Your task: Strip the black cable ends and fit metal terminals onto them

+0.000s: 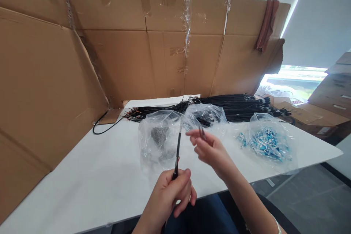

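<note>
My left hand [171,193] is closed around a thin black cable [178,151] that points upward, its bare tip near the plastic bags. To its upper right, my right hand [210,150] pinches a small dark part [202,131] between thumb and fingers, a short way from the cable's tip. Both hands hover above the near edge of the white table [90,175].
A clear bag of grey parts [160,137] and a clear bag of blue parts [267,142] lie on the table. A long bundle of black cables [236,106] stretches behind them. Cardboard walls [123,55] enclose the left and back. A single loose black cable [102,126] lies at the left.
</note>
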`<state>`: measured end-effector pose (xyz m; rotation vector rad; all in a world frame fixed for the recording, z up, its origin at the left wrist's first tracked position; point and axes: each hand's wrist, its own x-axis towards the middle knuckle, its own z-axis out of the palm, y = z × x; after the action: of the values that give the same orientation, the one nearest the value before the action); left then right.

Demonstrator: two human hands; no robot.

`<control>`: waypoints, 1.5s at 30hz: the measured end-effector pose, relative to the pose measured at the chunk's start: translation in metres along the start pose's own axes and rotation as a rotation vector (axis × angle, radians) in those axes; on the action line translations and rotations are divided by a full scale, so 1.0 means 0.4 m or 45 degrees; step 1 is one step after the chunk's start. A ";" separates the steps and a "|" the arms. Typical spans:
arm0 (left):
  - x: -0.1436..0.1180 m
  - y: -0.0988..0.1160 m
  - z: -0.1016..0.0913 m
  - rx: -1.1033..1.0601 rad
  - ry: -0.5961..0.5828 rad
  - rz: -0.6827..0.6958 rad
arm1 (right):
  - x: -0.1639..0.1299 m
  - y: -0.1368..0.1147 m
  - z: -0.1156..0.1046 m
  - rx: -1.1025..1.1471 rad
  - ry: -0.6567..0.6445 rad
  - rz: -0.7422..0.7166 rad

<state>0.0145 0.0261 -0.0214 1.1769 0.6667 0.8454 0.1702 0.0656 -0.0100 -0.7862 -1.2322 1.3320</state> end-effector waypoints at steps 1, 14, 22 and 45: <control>0.002 0.000 0.000 -0.070 -0.029 0.003 | -0.008 0.006 0.006 -0.020 -0.097 -0.009; -0.029 0.020 -0.013 0.422 0.166 -0.007 | -0.045 -0.016 0.065 -0.608 -0.237 -0.119; -0.026 -0.003 -0.020 -0.165 -0.094 0.014 | -0.042 0.017 0.043 -0.396 -0.159 0.033; -0.027 0.004 0.014 -0.330 0.252 -0.063 | -0.005 0.017 0.053 -0.838 0.406 -0.821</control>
<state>0.0128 0.0144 -0.0183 0.8481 0.7202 0.9831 0.1485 0.0601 -0.0118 -0.8965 -1.5006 0.2544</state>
